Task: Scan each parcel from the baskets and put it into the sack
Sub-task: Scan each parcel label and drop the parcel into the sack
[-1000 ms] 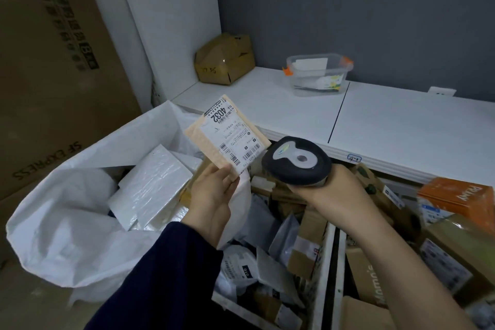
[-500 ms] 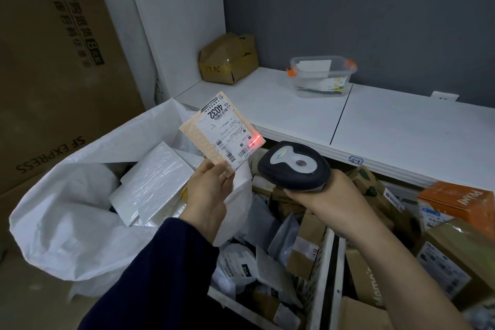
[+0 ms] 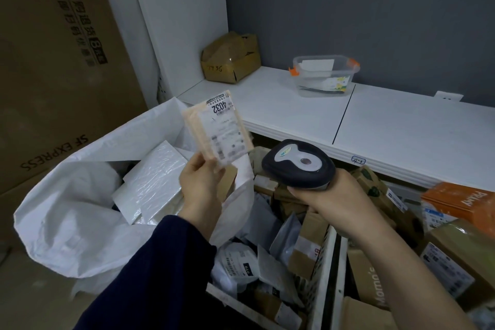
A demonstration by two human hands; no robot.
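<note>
My left hand pinches the lower edge of a small tan padded parcel with a white label reading 4032. The parcel is blurred and stands over the right rim of the white sack. White wrapped parcels lie inside the sack. My right hand grips a dark handheld scanner, its head just right of the parcel. Two white baskets below hold several cardboard and bagged parcels.
A white shelf runs behind the baskets, carrying a crumpled cardboard box and a clear plastic tub. A large SF Express carton stands at the left behind the sack. An orange box lies at the right.
The red scan light seen on the label half a second ago is gone. The parcel has turned more upright and shifted left toward the sack, now motion-blurred. The scanner has barely moved.
</note>
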